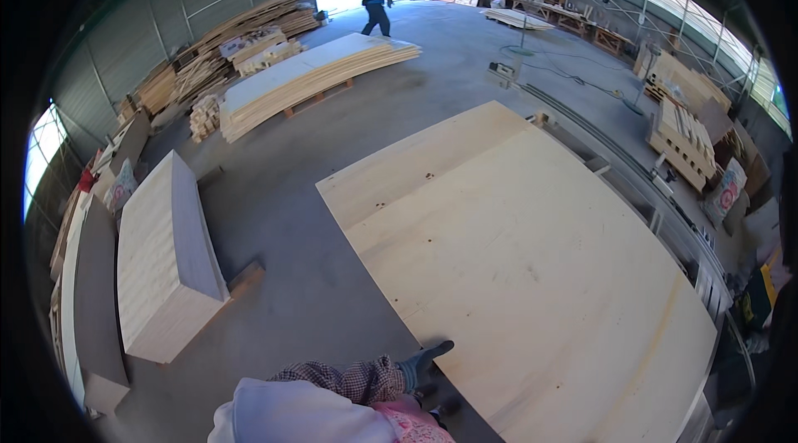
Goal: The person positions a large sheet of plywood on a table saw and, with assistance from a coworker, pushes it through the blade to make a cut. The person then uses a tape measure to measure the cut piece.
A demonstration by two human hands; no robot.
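Observation:
A large pale plywood sheet [515, 252] lies before me, with dark knots and a yellowish streak on its face. My left hand [426, 360], in a dark glove below a checkered sleeve, grips the sheet's near left edge. One gloved digit stretches over the top face; the other fingers are hidden at or below the edge. My right hand is out of sight.
To the left stands a tall stack of boards [158, 260] on wooden supports. Farther off, a low stack of sheets [307, 81] rests on a pallet. A metal rail [598, 144] runs along the sheet's right side. A person [377, 1] walks at the back.

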